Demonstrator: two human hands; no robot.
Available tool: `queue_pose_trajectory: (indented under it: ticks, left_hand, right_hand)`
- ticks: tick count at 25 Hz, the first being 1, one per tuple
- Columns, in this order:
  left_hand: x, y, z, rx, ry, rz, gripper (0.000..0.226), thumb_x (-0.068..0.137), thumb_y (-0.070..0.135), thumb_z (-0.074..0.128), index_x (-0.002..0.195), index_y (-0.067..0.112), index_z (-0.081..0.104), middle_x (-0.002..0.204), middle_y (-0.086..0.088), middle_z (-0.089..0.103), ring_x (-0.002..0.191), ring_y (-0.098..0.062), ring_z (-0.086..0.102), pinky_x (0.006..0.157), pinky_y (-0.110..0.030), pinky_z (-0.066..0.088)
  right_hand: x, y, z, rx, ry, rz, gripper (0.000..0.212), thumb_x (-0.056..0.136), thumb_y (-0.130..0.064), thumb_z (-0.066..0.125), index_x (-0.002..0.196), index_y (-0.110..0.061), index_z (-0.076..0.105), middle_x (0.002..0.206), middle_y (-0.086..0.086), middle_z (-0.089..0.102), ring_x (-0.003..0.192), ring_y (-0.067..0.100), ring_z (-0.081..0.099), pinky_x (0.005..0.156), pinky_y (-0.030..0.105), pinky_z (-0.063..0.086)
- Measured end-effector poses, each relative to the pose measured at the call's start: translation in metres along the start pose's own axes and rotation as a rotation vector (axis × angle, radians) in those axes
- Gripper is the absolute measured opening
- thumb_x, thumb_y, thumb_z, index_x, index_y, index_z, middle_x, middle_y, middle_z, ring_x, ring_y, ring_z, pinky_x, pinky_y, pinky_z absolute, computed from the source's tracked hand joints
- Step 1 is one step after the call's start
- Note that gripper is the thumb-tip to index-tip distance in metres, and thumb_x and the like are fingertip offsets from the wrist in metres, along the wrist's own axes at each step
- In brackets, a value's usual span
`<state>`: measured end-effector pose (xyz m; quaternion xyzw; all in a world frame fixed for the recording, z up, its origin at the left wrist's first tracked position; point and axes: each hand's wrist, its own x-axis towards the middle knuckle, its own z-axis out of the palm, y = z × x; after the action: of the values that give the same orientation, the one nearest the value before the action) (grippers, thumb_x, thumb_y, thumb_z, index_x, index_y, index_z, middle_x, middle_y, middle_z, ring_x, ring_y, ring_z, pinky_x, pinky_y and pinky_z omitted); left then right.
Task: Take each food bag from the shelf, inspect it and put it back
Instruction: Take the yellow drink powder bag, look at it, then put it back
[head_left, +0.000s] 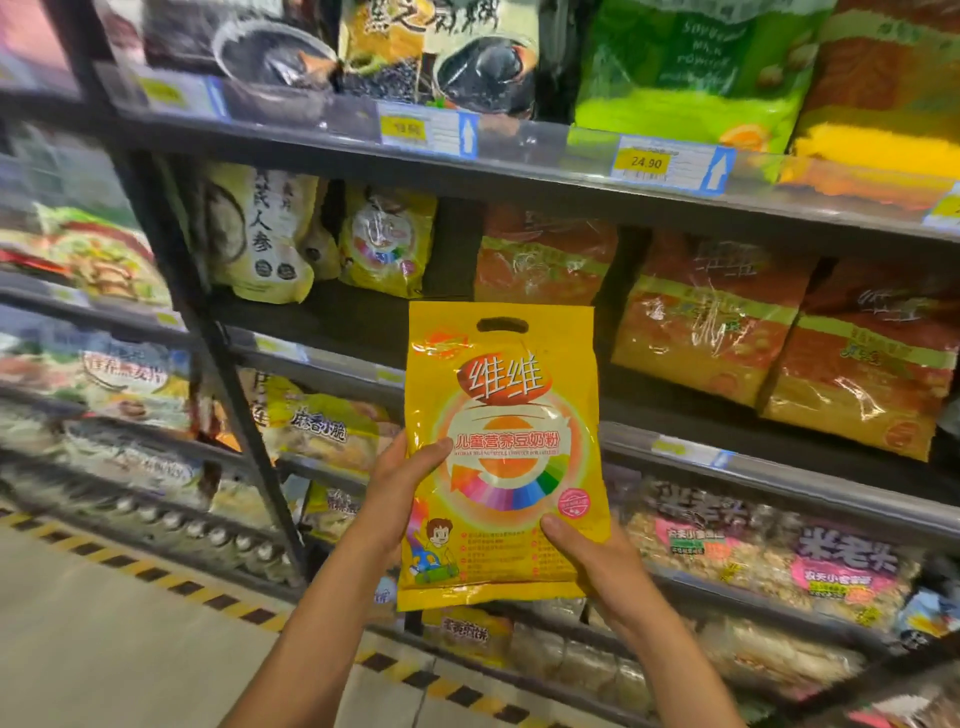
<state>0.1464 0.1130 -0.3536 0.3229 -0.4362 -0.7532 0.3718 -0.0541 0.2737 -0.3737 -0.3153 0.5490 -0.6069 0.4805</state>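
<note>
Holding a yellow bag (501, 457) upright in front of the shelf (519, 176), the person shows its printed front to the camera. The left hand (402, 486) grips the bag's left edge about halfway up, thumb (434, 451) pressed flat across the front and the other fingers hidden behind, so the hand is clamped on the bag. The right hand (592, 558) takes the lower right corner the same way, thumb (558, 532) on the front, the rest of the fingers behind. The bag has a cut-out handle slot (502, 326) at the top, red characters below it, a rainbow-coloured ring in the middle and a cartoon child at the lower left.

The bag is clear of the shelf, held in the air before the middle tier. On that tier behind it stands a smaller-looking matching yellow bag (387, 247), with a pale bag (260, 234) to its left and orange bags (711, 322) to its right. On the tier above, a green bag (696, 67) stands over a price tag (670, 163) reading 24.90. Yellow-and-black tape (130, 564) runs along the floor by the shelf base.
</note>
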Motion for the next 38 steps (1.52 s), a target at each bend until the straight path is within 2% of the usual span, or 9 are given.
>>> queue_pose_trajectory:
  ticks: [6, 11, 17, 21, 26, 28, 31, 34, 38]
  left_hand:
    - [-0.044, 0.02, -0.065, -0.038, 0.048, 0.026, 0.052, 0.089, 0.029, 0.077, 0.138, 0.018, 0.064, 0.13, -0.019, 0.073, 0.117, -0.047, 0.07, 0.105, -0.07, 0.05]
    - [-0.088, 0.055, -0.134, -0.065, 0.125, 0.084, 0.056, 0.085, 0.027, 0.078, 0.138, 0.016, 0.063, 0.127, -0.018, 0.075, 0.114, -0.044, 0.072, 0.102, -0.063, 0.054]
    - [-0.111, 0.079, -0.177, -0.07, 0.133, 0.125, 0.048, 0.089, 0.029, 0.078, 0.135, 0.022, 0.065, 0.125, -0.014, 0.077, 0.109, -0.039, 0.076, 0.086, -0.053, 0.065]
    - [-0.108, 0.09, -0.188, -0.075, 0.15, 0.125, 0.043, 0.093, 0.027, 0.074, 0.135, 0.022, 0.065, 0.123, -0.014, 0.078, 0.107, -0.039, 0.076, 0.086, -0.052, 0.064]
    - [-0.084, 0.103, -0.191, -0.081, 0.121, 0.114, 0.038, 0.093, 0.026, 0.074, 0.13, 0.021, 0.068, 0.121, -0.014, 0.078, 0.104, -0.037, 0.077, 0.082, -0.048, 0.066]
    - [-0.065, 0.108, -0.192, -0.046, 0.12, 0.107, 0.043, 0.092, 0.028, 0.075, 0.133, 0.018, 0.065, 0.121, -0.015, 0.078, 0.106, -0.038, 0.077, 0.088, -0.052, 0.064]
    - [-0.031, 0.122, -0.193, 0.023, 0.111, 0.047, 0.05, 0.091, 0.036, 0.076, 0.133, 0.01, 0.067, 0.122, -0.019, 0.077, 0.112, -0.042, 0.073, 0.102, -0.061, 0.055]
    - [0.003, 0.137, -0.199, 0.038, -0.046, 0.019, 0.044, 0.088, 0.036, 0.076, 0.121, 0.006, 0.077, 0.123, -0.023, 0.075, 0.114, -0.041, 0.073, 0.103, -0.058, 0.055]
    - [0.052, 0.148, -0.198, 0.05, -0.105, 0.101, 0.041, 0.086, 0.021, 0.077, 0.12, -0.001, 0.069, 0.113, -0.025, 0.078, 0.089, -0.031, 0.08, 0.079, -0.044, 0.067]
  right_hand:
    - [-0.01, 0.012, 0.064, -0.029, -0.076, 0.05, 0.076, 0.071, -0.034, 0.093, 0.135, -0.008, 0.063, 0.124, 0.016, 0.077, 0.115, 0.035, 0.074, 0.097, 0.047, 0.061]
    - [-0.014, 0.003, 0.13, -0.03, -0.221, 0.059, 0.083, 0.066, -0.059, 0.093, 0.137, -0.025, 0.066, 0.134, 0.011, 0.073, 0.124, 0.033, 0.07, 0.1, 0.053, 0.059]
    - [-0.012, -0.002, 0.189, -0.215, -0.249, 0.006, 0.101, 0.054, -0.065, 0.096, 0.139, -0.025, 0.06, 0.126, 0.002, 0.077, 0.115, 0.026, 0.075, 0.093, 0.045, 0.063]
    - [-0.004, -0.008, 0.208, -0.32, -0.277, -0.058, 0.095, 0.052, -0.065, 0.096, 0.133, -0.028, 0.062, 0.122, -0.001, 0.079, 0.113, 0.024, 0.076, 0.1, 0.052, 0.059]
    - [0.018, -0.018, 0.215, -0.38, -0.273, -0.138, 0.088, 0.059, -0.061, 0.095, 0.132, -0.023, 0.063, 0.12, 0.0, 0.08, 0.11, 0.021, 0.077, 0.095, 0.044, 0.061]
    - [0.036, -0.02, 0.216, -0.374, -0.242, -0.156, 0.069, 0.071, -0.046, 0.093, 0.129, -0.021, 0.065, 0.117, 0.001, 0.081, 0.106, 0.02, 0.078, 0.089, 0.037, 0.063]
    - [0.068, -0.026, 0.219, -0.358, -0.173, -0.162, 0.056, 0.07, -0.039, 0.088, 0.12, -0.02, 0.07, 0.107, 0.0, 0.083, 0.095, 0.016, 0.08, 0.077, 0.028, 0.063]
    - [0.105, -0.033, 0.217, -0.327, -0.103, -0.158, 0.058, 0.07, -0.045, 0.089, 0.119, -0.019, 0.073, 0.107, 0.004, 0.083, 0.098, 0.024, 0.08, 0.091, 0.046, 0.063]
    - [0.156, -0.047, 0.21, -0.235, -0.047, -0.157, 0.049, 0.081, -0.036, 0.088, 0.123, -0.015, 0.072, 0.113, 0.009, 0.081, 0.106, 0.033, 0.078, 0.1, 0.059, 0.058]
